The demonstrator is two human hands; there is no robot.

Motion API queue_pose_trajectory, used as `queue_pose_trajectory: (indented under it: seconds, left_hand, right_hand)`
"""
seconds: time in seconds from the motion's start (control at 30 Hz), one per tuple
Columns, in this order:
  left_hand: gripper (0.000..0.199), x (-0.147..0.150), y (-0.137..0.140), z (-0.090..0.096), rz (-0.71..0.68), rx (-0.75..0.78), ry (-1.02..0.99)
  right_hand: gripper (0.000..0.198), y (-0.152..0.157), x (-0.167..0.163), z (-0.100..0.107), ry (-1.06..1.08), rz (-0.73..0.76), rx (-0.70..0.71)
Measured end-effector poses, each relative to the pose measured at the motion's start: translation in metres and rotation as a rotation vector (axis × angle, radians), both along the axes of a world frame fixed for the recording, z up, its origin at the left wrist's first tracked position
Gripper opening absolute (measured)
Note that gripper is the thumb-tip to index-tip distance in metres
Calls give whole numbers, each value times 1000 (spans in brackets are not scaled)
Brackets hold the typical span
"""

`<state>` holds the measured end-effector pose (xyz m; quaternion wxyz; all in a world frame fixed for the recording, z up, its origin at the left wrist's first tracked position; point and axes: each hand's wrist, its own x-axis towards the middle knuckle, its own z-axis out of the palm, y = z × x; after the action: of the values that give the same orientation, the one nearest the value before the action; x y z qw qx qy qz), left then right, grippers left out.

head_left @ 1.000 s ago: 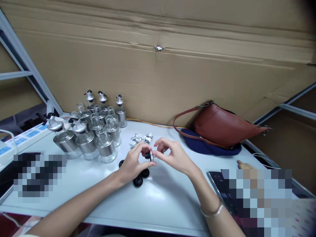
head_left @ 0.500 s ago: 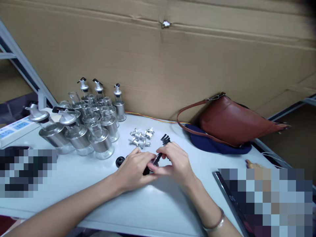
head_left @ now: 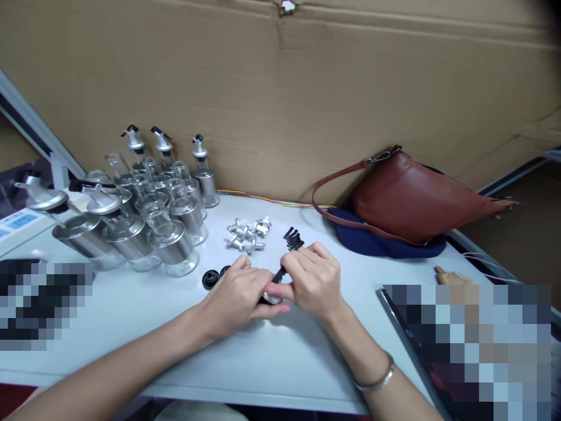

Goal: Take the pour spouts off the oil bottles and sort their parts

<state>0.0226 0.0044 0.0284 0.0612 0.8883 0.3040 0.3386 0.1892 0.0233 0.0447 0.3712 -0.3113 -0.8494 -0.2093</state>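
My left hand (head_left: 236,297) is closed around a pourer spout (head_left: 273,299), silver with a black base, mostly hidden by my fingers. Between the fingers of my right hand (head_left: 314,279) is a black lever (head_left: 279,274), its lower end against the spout. Just beyond that hand lies a small pile of black levers (head_left: 294,237). Several loose silver spout parts (head_left: 246,235) are heaped farther back. Left of my left hand sit two black round stoppers (head_left: 211,279), one partly covered by it.
Glass bottles with steel bands (head_left: 174,244) crowd the left, several with pourers fitted. A brown leather bag (head_left: 407,199) rests on a dark blue cap (head_left: 385,245) at the right. Nearer stands a dark-edged, blurred-out object (head_left: 398,327). Cardboard (head_left: 263,105) walls the back.
My view has shifted slightly, so the scene sits higher and a little left. My right hand's fingers have curled more over the lever, and more of the silver spout shows below it.
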Motion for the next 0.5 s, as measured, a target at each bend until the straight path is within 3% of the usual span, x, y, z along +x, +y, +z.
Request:
queue_pose_trajectory:
  seconds: [0.2, 0.3, 0.5]
  left_hand:
    - [45, 1, -2, 1, -57, 147, 91]
    - [42, -3, 1, 6, -61, 141, 105]
    - [27, -12, 8, 10, 40, 85, 82]
  right_hand:
    - [53, -4, -1, -5, 133, 42, -95]
    - [46, -4, -1, -4, 256, 50, -187]
    - [32, 16, 23, 6, 631, -171, -478]
